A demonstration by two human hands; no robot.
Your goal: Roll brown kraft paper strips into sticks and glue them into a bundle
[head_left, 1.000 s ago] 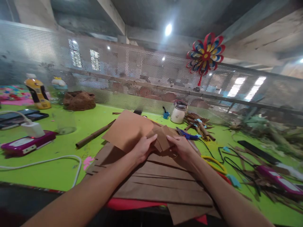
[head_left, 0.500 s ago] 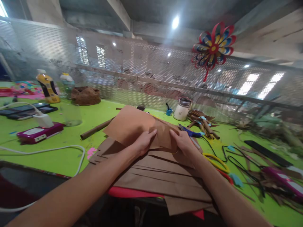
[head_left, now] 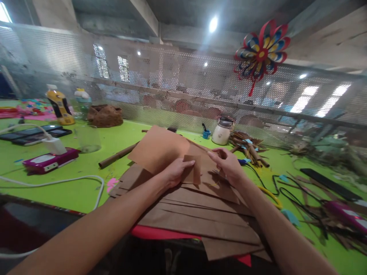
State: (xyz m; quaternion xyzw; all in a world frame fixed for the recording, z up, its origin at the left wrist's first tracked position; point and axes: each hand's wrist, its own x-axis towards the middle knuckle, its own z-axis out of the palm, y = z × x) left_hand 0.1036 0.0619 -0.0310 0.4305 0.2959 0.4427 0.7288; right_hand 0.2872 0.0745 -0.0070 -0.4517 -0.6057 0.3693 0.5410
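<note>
My left hand is closed on a small folded piece of brown paper, thumb on top. A larger curved brown sheet stands up just behind it. My right hand is apart from the small piece, to its right, with thumb and forefinger drawn together near the end of a thin brown strip. Whether they grip that strip, I cannot tell. Beneath both hands lies a stack of brown paper sheets with cut slits. A blue-handled tool is mostly hidden behind my right hand.
On the green table, a purple power strip and clear cup stand left. A white-filled jar, a small blue pot and brown scraps are behind. Cables and a black bar lie right.
My right hand has let go of the small brown paper and moved right and slightly up. My left hand still holds the paper, which has swung narrower. The view has shifted slightly.
</note>
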